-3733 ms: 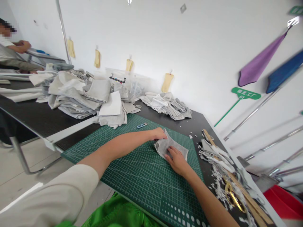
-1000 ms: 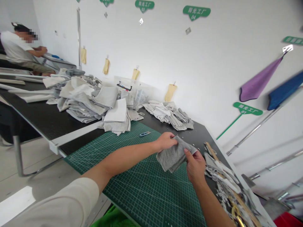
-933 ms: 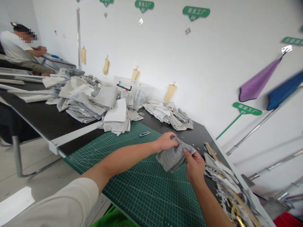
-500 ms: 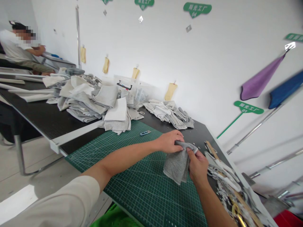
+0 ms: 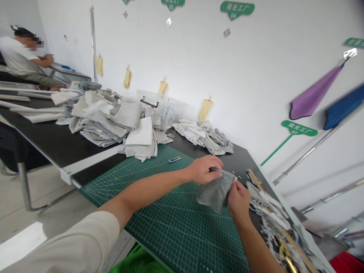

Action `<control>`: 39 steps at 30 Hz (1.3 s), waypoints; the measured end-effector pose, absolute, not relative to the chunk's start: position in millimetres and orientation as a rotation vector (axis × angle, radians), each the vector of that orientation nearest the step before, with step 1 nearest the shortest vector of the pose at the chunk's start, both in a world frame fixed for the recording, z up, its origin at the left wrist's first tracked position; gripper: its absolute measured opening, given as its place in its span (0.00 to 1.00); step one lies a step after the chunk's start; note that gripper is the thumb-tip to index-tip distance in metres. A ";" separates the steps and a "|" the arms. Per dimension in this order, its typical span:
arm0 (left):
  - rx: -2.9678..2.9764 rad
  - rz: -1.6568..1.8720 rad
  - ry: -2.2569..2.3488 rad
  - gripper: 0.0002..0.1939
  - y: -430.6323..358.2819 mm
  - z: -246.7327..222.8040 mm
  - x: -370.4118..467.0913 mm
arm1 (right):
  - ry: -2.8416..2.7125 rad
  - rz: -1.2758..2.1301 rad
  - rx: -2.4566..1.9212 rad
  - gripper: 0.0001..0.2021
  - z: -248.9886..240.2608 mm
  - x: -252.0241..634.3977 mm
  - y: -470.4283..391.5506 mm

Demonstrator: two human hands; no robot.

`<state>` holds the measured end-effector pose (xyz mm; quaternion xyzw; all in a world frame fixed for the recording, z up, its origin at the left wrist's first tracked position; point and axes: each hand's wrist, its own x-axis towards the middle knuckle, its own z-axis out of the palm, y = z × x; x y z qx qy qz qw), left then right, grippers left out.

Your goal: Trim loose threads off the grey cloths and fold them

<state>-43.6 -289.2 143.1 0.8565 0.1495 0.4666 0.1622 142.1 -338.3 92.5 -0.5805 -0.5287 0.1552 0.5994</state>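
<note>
A grey piece of cloth (image 5: 214, 192) hangs between my hands over the green cutting mat (image 5: 170, 201). My left hand (image 5: 205, 168) pinches its upper edge with thumb and fingers. At the right edge, near a pale corner, my right hand (image 5: 239, 198) grips the same cloth, its thumb on top. The lower part of the cloth droops just above the mat. Small blue thread snips (image 5: 174, 160) lie on the mat beyond my left forearm.
A large heap of grey and white cloths (image 5: 99, 117) covers the table's left. A smaller cloth pile (image 5: 203, 136) lies by the wall. Along the right edge are scraps (image 5: 269, 212), a wooden strip (image 5: 295, 242) and gold-handled scissors (image 5: 284, 252). Another person (image 5: 25, 57) sits far left.
My right thumb has shifted outward to the cloth's right corner. The bunched upper edge is now spread flatter between my hands, and the hanging part has risen slightly.
</note>
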 end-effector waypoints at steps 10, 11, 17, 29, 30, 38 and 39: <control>2.572 1.119 0.422 0.06 -285.5 141.4 -39.8 | -1.312 0.606 -1.252 0.18 89.3 134.6 -352.0; 2.582 1.100 0.429 0.06 -285.0 142.0 -40.6 | -1.288 0.596 -1.249 0.19 89.6 135.4 -352.1; 2.632 1.042 0.498 0.07 -286.3 143.3 -41.1 | -1.315 0.533 -1.251 0.25 89.4 138.8 -354.7; 1.923 0.834 0.399 0.37 -264.7 130.4 -44.6 | -1.300 0.498 -1.136 0.15 103.7 154.3 -358.5; 1.818 0.758 0.338 0.39 -262.7 129.7 -45.6 | -1.302 0.473 -1.112 0.14 105.3 155.7 -359.3; 1.673 0.486 0.231 0.32 -285.0 114.3 -35.3 | -1.087 0.123 -1.094 0.18 111.5 140.6 -358.0; 1.677 0.475 0.240 0.30 -288.0 110.0 -31.9 | -1.070 0.100 -1.104 0.18 111.9 139.3 -356.8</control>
